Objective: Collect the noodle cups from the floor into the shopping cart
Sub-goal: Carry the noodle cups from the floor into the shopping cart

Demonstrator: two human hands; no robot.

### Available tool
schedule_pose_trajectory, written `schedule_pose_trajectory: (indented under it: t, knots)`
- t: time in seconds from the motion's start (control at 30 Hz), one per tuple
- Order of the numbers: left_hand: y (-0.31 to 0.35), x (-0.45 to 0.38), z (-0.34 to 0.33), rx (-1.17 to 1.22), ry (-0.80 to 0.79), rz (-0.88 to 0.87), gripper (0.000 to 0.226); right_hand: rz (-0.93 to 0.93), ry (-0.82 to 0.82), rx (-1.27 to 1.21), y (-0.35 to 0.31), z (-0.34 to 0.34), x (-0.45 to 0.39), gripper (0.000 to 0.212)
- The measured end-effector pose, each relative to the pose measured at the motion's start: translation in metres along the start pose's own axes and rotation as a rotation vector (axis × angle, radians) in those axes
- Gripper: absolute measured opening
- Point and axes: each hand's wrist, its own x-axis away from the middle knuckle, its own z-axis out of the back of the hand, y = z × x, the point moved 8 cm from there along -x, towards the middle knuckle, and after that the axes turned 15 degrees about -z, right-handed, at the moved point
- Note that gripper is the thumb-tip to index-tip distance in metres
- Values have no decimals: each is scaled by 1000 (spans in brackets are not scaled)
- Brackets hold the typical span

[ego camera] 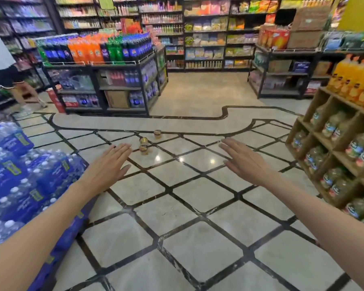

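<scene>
Head view: left hand (109,164) and right hand (243,160) both flat, fingers straight, holding nothing. Three noodle cups (144,149) on tiled floor (177,206) just beyond left fingertips.

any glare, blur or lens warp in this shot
Head view: bright glare spots on the glossy grey floor tiles; wide-angle warp bows the shelves and black tile lines; the three small yellow noodle cups are soft and their labels unreadable; both open hands, left and right, look fairly sharp.

Glossy pale tiled floor (177,185) with dark diagonal lines, ringed by stocked shelves (204,34)
</scene>
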Motion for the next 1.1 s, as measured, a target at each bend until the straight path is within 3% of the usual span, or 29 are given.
schedule_pose_trajectory:
  t: [0.27, 0.4, 0.63, 1.1]
  knots:
    - [-112, -87, -99, -25, -121, 132, 74, -20, 25, -143, 26, -67, -201, 53]
    - [-180, -145, -168, 35, -150, 181, 63, -31, 14, -197, 25, -117, -302, 54]
    - [-304, -244, -249, 86, -165, 231, 69, -7, -51, -188, 30, -170, -467, 56]
    - [-468, -397, -464, 260, -431, 428, 81, 42, -259, -228, 100, -343, -802, 73]
